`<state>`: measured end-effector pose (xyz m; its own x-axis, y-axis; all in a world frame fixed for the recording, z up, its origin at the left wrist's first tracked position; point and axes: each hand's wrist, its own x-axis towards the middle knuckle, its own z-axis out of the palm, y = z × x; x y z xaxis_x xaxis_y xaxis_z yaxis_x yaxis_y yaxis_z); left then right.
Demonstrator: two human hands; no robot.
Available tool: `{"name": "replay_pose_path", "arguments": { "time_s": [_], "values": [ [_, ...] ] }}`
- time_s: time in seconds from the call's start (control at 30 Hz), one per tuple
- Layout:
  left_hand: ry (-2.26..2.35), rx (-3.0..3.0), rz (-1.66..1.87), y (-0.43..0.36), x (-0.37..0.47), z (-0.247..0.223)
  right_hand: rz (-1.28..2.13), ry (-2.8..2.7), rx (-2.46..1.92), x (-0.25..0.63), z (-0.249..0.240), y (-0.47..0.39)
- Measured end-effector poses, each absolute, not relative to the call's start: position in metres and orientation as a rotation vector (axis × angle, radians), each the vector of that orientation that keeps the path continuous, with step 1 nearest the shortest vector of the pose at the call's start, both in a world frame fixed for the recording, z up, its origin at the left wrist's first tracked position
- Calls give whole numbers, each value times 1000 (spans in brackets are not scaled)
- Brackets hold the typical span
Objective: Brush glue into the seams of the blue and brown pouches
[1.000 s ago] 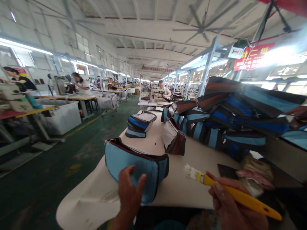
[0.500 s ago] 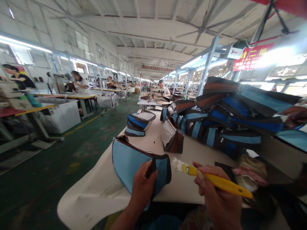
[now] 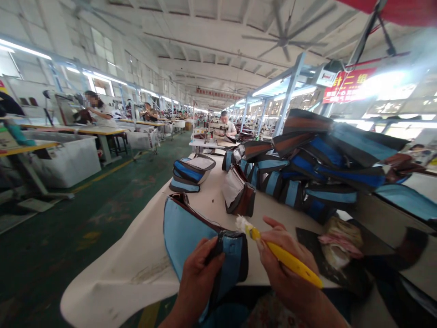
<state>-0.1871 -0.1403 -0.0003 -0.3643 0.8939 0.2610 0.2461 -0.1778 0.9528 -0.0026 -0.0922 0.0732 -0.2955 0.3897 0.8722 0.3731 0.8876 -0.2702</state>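
My left hand (image 3: 201, 273) grips the near edge of a light-blue bag piece (image 3: 187, 237) with dark trim, its thumb and fingers closed on the border. The piece stands on the pale tabletop, its brown lining showing along the upper rim. In my right hand (image 3: 287, 255) is a yellow-handled paintbrush (image 3: 290, 264), bristles pointing left. White paste coats the bristle end, which is just above the top right corner of the bag piece; whether it touches cannot be made out. My right index finger sticks out above the handle.
A brown-and-white bag piece (image 3: 239, 193) and a small blue stack (image 3: 191, 173) stand beyond. On the right are a heap of blue, black and brown pieces (image 3: 327, 155) and a cloth-wrapped container (image 3: 341, 241). Co-workers sit at sewing machines; a white bin (image 3: 68, 159) stands left.
The brush has moved left, with its bristles now over the corner of the bag piece. My left hand keeps its hold, and the piece has tipped slightly. The whole view has shifted a little.
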Motion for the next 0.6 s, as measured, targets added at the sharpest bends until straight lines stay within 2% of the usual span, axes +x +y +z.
{"name": "replay_pose_path", "arguments": {
  "time_s": [0.13, 0.33, 0.6],
  "values": [
    [1555, 1277, 1553, -140, -187, -3, 159, -2017, -449, -15, 64, -93],
    [1600, 1260, 1542, -146, -188, -2, 90, -1985, -531, -2, 67, -96],
    [1471, 1337, 1514, -151, -185, 2, 494, -1901, -776, -23, 81, -78]
  ]
}}
